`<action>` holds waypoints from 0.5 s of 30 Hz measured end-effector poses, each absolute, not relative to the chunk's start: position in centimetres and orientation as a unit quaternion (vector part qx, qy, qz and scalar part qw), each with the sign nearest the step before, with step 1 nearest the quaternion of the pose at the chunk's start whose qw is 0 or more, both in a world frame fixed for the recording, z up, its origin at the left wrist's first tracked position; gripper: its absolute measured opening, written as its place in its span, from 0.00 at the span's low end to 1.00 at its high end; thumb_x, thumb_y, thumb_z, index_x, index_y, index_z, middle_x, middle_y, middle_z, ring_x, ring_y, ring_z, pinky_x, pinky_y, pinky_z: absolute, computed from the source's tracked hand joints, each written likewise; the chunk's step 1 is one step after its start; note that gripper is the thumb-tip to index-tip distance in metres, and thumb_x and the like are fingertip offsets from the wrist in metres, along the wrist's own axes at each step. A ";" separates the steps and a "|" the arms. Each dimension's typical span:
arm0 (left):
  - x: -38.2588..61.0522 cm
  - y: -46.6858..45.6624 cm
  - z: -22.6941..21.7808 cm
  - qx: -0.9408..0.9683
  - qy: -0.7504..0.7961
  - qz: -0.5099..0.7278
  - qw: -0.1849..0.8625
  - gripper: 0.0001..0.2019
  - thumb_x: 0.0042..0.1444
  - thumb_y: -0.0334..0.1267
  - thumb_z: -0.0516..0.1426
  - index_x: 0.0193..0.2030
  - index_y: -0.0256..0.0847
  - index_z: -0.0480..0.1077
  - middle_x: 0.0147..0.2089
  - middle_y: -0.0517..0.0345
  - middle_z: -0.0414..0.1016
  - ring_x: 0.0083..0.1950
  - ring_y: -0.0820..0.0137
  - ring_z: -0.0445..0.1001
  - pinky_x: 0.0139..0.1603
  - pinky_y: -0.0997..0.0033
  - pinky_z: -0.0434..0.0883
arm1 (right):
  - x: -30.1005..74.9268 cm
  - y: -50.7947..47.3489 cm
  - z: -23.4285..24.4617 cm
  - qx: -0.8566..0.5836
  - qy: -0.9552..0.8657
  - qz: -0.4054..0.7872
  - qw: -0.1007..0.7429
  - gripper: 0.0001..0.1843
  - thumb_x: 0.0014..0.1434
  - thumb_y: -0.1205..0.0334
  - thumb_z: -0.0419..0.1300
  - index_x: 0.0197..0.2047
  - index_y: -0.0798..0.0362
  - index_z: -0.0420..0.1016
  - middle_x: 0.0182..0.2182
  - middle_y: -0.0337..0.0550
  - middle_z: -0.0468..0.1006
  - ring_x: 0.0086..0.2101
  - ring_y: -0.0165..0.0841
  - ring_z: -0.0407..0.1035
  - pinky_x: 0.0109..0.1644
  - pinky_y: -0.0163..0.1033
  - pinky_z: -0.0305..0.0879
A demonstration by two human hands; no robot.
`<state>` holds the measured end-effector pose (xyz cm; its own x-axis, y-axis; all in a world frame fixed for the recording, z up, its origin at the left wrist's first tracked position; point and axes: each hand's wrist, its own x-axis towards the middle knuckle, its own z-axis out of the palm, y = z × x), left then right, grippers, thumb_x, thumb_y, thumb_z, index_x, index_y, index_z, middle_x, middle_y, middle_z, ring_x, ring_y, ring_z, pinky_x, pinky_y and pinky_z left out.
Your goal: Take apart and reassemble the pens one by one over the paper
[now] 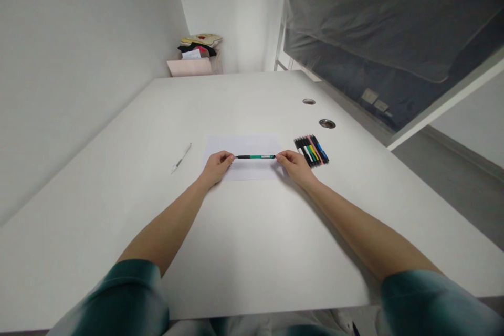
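A green pen (255, 157) with a black grip is held level between both hands, just above a white sheet of paper (244, 143) on the white table (252, 231). My left hand (216, 167) pinches its black end. My right hand (293, 165) pinches the other end. Both hands have their fingers closed on the pen.
A row of several coloured pens (312, 150) lies right of the paper. A white pen (181, 158) lies alone to the left. Two round cable holes (327, 124) are in the tabletop. A box with clutter (196, 55) stands in the far corner. A bed frame (394, 37) rises at right.
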<state>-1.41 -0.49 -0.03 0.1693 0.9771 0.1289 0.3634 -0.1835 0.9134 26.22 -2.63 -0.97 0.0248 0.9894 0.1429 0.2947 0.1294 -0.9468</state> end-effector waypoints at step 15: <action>-1.4 -0.5 -0.1 0.672 0.515 0.378 0.375 0.16 0.53 0.51 0.56 0.33 0.37 0.72 0.25 0.62 0.66 0.27 0.73 0.61 0.30 0.72 0.59 | 26.3 -2.6 -0.9 -0.547 -0.600 0.366 0.455 0.22 0.52 0.40 0.59 0.28 0.53 0.72 0.20 0.36 0.65 0.23 0.28 0.55 0.27 0.37 0.50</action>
